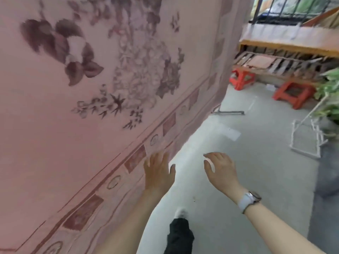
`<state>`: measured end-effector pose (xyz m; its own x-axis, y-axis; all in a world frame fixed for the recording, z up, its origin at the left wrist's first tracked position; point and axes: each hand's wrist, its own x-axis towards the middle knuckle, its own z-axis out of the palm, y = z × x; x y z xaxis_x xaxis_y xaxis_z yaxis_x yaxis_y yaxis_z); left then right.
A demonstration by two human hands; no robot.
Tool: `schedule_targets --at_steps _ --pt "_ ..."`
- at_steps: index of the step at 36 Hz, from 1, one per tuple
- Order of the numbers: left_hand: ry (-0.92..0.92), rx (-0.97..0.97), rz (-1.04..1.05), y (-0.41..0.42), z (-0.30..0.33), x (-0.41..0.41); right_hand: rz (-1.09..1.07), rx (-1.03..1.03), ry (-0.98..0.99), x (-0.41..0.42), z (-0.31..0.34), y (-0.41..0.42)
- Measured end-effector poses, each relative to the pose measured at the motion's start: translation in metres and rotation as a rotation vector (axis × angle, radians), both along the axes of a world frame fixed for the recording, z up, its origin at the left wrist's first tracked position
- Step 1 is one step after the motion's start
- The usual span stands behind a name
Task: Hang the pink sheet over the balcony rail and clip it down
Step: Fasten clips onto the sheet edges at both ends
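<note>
The pink sheet [102, 92], printed with dark flowers and a patterned border, hangs down and fills the left of the view; its top and the rail it hangs from are out of frame. My left hand [158, 173] is open with fingers spread, right at the sheet's lower border; whether it touches the cloth is unclear. My right hand [221, 171], with a white watch on the wrist, hovers open over the concrete floor, apart from the sheet. No clips are in view.
Two red plastic stools [242, 77] [293, 93] stand on the grey floor at the right. A white wire frame [306, 140] lies by green plants [330, 92]. A wooden bench [286, 44] and a dark railing [293, 10] are at the back. My leg and shoe [180, 233] are below.
</note>
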<state>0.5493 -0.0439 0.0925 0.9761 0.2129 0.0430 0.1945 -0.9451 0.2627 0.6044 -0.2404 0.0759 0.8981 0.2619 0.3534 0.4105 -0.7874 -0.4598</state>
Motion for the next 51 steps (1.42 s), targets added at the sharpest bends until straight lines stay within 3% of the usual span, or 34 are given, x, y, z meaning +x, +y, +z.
schedule_targets --at_steps 3,7,11,26,37,51 --pt "0.069 -0.046 -0.071 -0.03 -0.014 0.068 -0.085 -0.043 0.08 0.047 -0.016 -0.036" --pt "-0.003 -0.096 -0.168 -0.065 -0.021 0.173 -0.194 -0.104 0.189 0.128 -0.018 -0.073" --pt "0.042 -0.115 -0.236 -0.097 -0.008 0.292 -0.267 -0.162 0.368 0.226 -0.004 -0.105" --pt "-0.026 -0.078 -0.594 -0.288 0.016 0.651 -0.487 -0.047 0.296 0.533 0.026 -0.283" --pt "-0.024 -0.091 -0.547 -0.441 0.039 0.898 -0.489 0.006 0.31 0.787 0.043 -0.44" --pt "-0.047 -0.113 -0.478 -0.532 0.007 1.187 -0.402 -0.06 0.297 1.082 0.029 -0.541"
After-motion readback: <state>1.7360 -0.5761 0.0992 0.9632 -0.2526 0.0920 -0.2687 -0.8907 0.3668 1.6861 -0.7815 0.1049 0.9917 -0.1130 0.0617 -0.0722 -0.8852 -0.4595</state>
